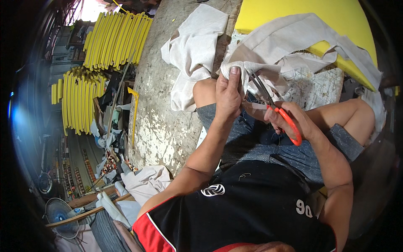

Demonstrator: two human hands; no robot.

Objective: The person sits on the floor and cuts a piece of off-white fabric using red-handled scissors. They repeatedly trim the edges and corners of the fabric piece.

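My left hand (pixel 228 94) is closed on an edge of light beige fabric (pixel 277 33), with the thumb pressed on top. In my right hand (pixel 294 117) is a pair of scissors (pixel 289 122) with orange-red handles and dark blades. The blades point up and left toward the fabric, close beside my left fingers. Whether they touch the cloth I cannot tell. From my left hand the fabric stretches to the right in a long band with seams, over a yellow foam panel (pixel 294 10). Another crumpled beige cloth (pixel 197 42) lies left of my hands.
I sit with bent knees on a worn, paint-flecked work surface (pixel 163 92). Stacks of yellow foam pieces (pixel 117 40) stand at the far left. A yellow-handled tool (pixel 134 109) lies along the left edge. Lower left are a fan (pixel 61 216) and more cloth (pixel 147 182).
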